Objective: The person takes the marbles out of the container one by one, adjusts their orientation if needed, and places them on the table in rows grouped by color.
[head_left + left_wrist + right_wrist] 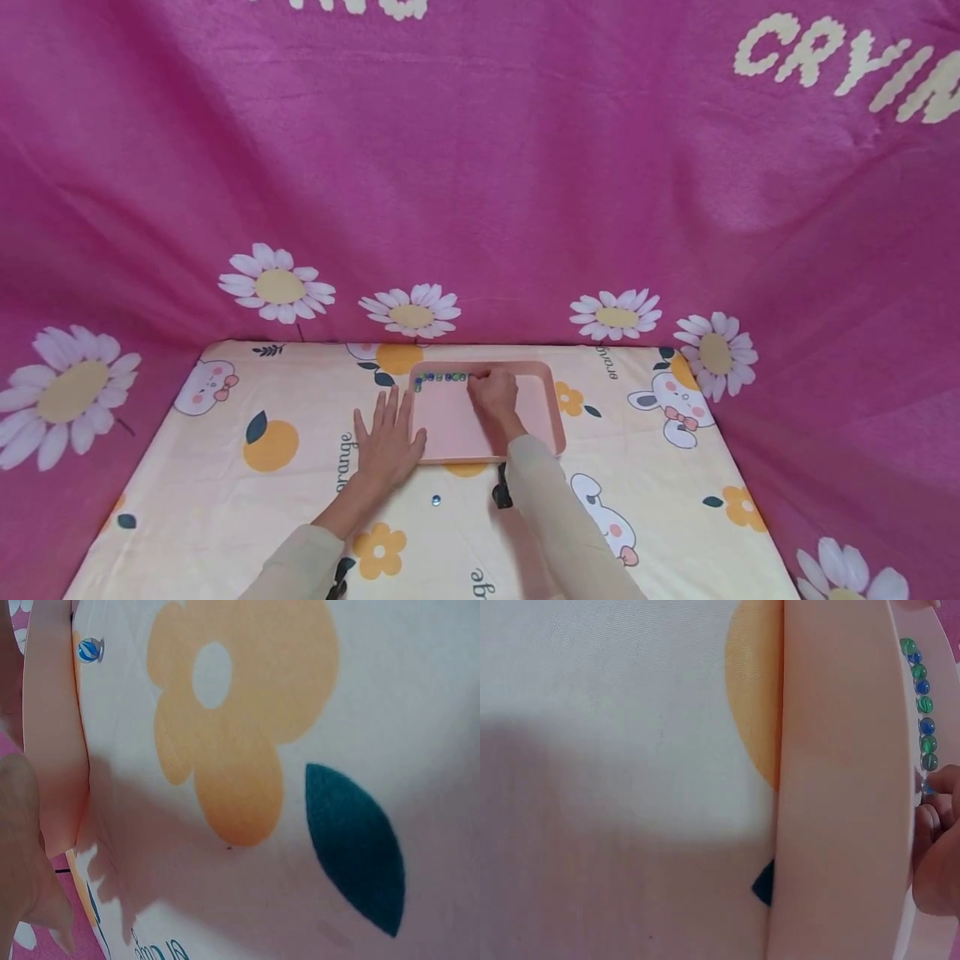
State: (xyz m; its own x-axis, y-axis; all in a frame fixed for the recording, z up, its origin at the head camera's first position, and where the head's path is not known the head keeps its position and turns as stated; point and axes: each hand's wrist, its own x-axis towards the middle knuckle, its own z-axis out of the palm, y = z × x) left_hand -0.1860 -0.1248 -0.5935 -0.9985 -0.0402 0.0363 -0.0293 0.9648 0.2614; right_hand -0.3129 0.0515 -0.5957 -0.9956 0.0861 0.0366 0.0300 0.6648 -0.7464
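A shallow pink tray [457, 425] lies on the cloth. Several green and blue glass marbles [448, 377] form a row along its far wall, turning toward the viewer at the left corner. My right hand [497, 392] reaches inside with curled fingers; in the right wrist view they pinch a blue marble [928, 787] at the row's end, mostly covered by the fingertips. With fingers spread straight, my left hand [386, 442] rests at the tray's left edge, its thumb by the near left corner. One blue-and-white marble [89, 649] sits alone on the cloth in front of the tray.
The patterned cloth [285, 517] covers the table, and a magenta curtain [480, 208] with daisies surrounds its back and sides. A small black object [502, 492] shows beneath the right forearm. The tray's raised wall [840, 780] stands beside the right hand.
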